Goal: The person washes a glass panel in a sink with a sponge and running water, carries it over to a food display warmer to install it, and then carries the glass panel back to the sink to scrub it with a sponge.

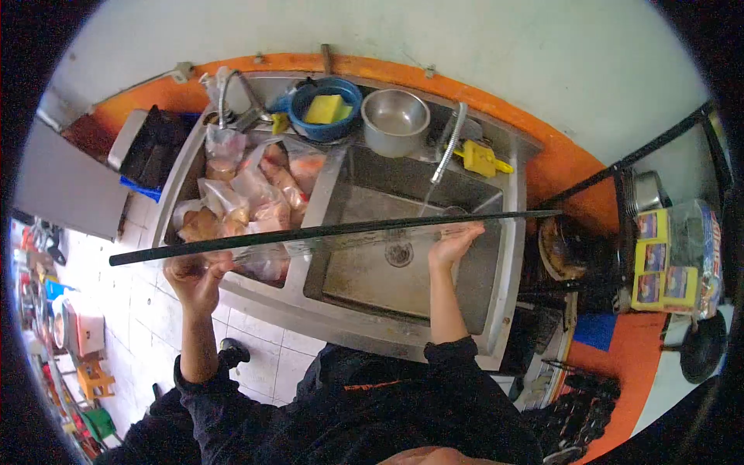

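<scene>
A long flat panel with a black rim [333, 231] is held nearly edge-on across the sink, tilted up toward the right. Below the rim its see-through face looks wet and streaked. My left hand [194, 275] grips its left part, near the bags. Over the right basin [364, 291], my right hand [456, 246] holds the panel's underside, fingers partly hidden behind it. A flexible metal tap [449, 143] runs a thin stream of water behind the panel. Bags of raw meat [267, 186] fill the left basin.
Along the sink's back stand a blue bowl [325, 128] with a yellow sponge, a metal pot [395, 120] and a yellow brush-like item [482, 159]. A black rack [620, 201] is at right. A dark bin [159, 147] stands at left.
</scene>
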Tool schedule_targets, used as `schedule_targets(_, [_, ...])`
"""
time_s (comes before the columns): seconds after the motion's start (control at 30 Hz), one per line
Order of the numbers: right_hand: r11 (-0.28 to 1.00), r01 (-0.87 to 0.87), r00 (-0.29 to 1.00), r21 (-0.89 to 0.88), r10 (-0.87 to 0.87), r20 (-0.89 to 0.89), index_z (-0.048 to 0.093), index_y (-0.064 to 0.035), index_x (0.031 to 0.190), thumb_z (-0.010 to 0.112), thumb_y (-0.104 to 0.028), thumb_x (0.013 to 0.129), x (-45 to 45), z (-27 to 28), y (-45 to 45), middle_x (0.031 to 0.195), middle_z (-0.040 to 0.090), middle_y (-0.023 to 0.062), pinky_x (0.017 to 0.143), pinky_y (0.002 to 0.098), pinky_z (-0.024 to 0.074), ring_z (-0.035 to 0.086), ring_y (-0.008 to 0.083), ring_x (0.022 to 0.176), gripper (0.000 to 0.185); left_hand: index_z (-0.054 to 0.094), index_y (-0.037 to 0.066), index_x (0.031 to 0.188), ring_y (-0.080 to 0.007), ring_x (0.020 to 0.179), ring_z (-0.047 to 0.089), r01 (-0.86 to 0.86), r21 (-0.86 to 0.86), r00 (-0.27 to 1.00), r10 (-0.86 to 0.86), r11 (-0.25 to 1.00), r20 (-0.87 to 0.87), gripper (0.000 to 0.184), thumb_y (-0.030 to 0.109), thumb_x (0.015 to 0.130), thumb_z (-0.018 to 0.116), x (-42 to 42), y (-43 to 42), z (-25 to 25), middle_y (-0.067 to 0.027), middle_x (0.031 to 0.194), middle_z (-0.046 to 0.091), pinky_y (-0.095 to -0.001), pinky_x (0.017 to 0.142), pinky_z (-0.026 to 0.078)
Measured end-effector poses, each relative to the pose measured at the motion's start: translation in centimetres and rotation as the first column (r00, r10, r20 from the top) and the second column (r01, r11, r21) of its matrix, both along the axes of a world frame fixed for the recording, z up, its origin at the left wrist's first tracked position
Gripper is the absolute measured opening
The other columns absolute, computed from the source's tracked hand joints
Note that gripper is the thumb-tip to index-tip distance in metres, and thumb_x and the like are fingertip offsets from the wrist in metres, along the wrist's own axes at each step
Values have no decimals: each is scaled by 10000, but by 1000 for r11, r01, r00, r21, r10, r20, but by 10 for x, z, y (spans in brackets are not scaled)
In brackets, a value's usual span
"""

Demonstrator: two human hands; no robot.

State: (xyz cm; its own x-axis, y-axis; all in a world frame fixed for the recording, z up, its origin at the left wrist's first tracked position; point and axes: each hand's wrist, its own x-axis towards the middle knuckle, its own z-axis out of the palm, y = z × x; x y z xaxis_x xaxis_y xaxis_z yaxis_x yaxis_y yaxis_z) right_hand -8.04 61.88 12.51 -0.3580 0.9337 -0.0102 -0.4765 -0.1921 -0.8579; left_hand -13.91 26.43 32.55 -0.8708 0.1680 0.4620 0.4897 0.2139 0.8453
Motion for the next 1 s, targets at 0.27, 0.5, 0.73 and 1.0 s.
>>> schedule_targets(0.27, [954,-23,965,300,-57,257,361,-115,553,175,-540,885,-2,103,-53,481,352,3,526,286,343,360,143,482,571,562,13,603,-110,542,536,-227,232,971,238,946,-19,265,223,694,695,43,-86,0,-70,610,574,-223,485,414])
schedule_targets(0.5, [806,-426,866,411,233,442,325,-88,516,272,-513,886,-108,143,-139,443,329,18,369,302,276,306,148,369,565,558,14,778,-178,617,623,-400,316,917,375,860,139,232,242,800,598,78,-158,17,-131,731,625,-240,528,483])
schedule_targets(0.73, [370,-371,926,852,80,369,271,-103,470,314,-596,838,-211,215,-288,434,278,-15,378,311,240,232,119,400,617,575,15,814,-197,701,635,-417,685,882,448,597,147,156,169,831,559,78,-279,-44,-115,795,632,-265,604,513])
schedule_targets(1.0, [515,-112,973,850,231,-12,243,-121,466,347,-598,828,-212,278,-499,438,245,-34,393,274,230,217,97,406,607,535,49,790,-192,657,636,-361,758,828,561,543,-7,188,228,815,585,66,-443,-46,-109,739,624,-254,552,513])
